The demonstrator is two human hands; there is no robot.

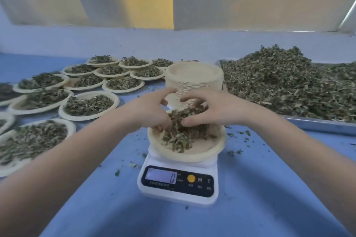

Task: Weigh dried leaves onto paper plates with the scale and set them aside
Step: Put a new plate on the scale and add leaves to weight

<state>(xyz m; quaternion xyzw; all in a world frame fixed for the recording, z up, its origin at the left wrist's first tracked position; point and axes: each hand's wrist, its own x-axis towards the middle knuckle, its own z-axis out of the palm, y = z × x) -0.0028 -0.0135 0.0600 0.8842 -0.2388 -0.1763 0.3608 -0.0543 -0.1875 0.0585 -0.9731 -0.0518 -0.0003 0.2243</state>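
- Our left hand and right hand: fingers curled, together holding a clump of dried leaves over the paper plate.
- Paper plate: sits on the white scale, leaves partly resting in it.
- Stack of blank plates: just behind our hands.
- Filled plates: many, spread to the left.
- Metal tray: right, heaped with a leaf pile.
- Blue table: scattered leaf bits.

Both hands cupping, seemingly, leaves over plate on scale.
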